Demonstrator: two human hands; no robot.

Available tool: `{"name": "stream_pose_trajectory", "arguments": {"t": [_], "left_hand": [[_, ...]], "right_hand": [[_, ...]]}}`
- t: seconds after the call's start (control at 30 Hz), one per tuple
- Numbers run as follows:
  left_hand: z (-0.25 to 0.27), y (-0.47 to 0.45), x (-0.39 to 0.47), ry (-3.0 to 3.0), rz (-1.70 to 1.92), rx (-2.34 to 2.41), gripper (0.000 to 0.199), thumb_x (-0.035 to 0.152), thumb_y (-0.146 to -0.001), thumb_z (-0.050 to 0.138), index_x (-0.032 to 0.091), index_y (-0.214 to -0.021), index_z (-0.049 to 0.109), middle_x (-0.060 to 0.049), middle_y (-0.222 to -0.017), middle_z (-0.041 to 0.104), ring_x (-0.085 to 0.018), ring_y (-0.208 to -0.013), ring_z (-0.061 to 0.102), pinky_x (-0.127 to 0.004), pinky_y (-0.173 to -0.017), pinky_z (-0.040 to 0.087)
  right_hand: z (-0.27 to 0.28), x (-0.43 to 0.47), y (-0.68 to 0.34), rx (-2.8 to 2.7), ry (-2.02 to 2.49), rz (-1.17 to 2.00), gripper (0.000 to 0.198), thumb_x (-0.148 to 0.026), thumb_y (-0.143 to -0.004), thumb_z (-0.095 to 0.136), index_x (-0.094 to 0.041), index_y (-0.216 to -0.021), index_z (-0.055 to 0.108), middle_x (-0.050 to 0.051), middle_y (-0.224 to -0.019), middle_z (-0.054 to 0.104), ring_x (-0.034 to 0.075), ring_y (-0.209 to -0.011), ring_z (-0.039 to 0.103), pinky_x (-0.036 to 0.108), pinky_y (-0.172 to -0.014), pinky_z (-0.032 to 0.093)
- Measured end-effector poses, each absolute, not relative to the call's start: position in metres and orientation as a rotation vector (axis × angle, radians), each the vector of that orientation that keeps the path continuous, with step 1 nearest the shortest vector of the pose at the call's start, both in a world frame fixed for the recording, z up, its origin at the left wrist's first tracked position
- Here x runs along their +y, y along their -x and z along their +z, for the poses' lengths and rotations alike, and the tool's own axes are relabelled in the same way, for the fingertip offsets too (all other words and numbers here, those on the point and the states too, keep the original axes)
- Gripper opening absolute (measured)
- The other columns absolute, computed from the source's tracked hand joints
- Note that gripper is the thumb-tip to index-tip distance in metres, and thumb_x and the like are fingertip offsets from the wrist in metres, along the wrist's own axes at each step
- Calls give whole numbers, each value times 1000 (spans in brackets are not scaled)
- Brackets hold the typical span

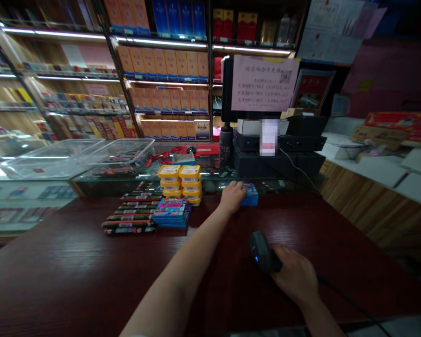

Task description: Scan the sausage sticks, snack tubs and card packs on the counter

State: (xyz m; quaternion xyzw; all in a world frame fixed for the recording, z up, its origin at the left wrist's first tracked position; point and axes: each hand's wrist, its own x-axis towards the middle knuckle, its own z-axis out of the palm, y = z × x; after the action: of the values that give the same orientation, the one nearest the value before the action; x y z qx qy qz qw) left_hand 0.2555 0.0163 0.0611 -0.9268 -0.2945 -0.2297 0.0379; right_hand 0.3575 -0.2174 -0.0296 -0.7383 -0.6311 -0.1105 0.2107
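In the head view my left hand (232,195) reaches far across the dark red counter (210,262). Its fingers are bent against the left side of a small stack of blue packs (250,195) and partly cover it. My right hand (296,271) is wrapped round the handle of a black barcode scanner (261,252), which has a blue light lit and a cable trailing to the lower right. Left of my left arm lies another stack of flat blue packs (171,213) with colourful tops. Behind it, yellow-lidded tubs (180,180) are piled up, and several dark tube-shaped packs (131,217) lie in a row beside them.
A monitor (226,89) with a pink paper sign (264,83) stands at the back above a black cash drawer (277,159). Clear plastic bins (126,152) sit on the glass case at left. Shelves of boxes (163,63) line the wall; cartons (382,135) are at right.
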Motion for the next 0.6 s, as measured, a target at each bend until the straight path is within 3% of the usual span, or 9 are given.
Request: {"name": "stream_pose_trajectory", "arguments": {"t": [0.13,0.27,0.43,0.6], "left_hand": [[47,-266,19,2889,-806,-940,8,21,-81,61,21,-86,67,-10,-95,59,-25,-102,46,-36,-85,39],[32,-258,22,2745,-1114,-1248,23,31,-73,71,23,-94,67,-9,-105,57,-26,-104,46,-38,-89,39],[19,-253,31,2778,-1420,-1544,17,23,-76,68,17,-92,68,-6,-95,55,-18,-87,55,-29,-79,43],[19,-261,32,2797,-1388,-1549,15,19,-79,64,18,-92,68,-6,-92,59,-17,-85,57,-27,-76,43]], "right_hand": [[-31,-217,-358,-1742,2046,-297,32,-18,-72,52,-22,-102,60,4,-94,70,19,-85,63,30,-79,43],[-28,-217,-357,-1736,2071,-242,30,-17,-73,52,-23,-102,60,3,-96,69,19,-87,63,30,-78,42],[-27,-216,-357,-1730,2075,-196,29,-16,-73,53,-23,-101,60,3,-92,69,20,-86,63,31,-78,41],[-31,-216,-359,-1731,2065,-190,29,-18,-73,54,-23,-101,60,3,-93,69,20,-86,62,31,-80,41]]}}
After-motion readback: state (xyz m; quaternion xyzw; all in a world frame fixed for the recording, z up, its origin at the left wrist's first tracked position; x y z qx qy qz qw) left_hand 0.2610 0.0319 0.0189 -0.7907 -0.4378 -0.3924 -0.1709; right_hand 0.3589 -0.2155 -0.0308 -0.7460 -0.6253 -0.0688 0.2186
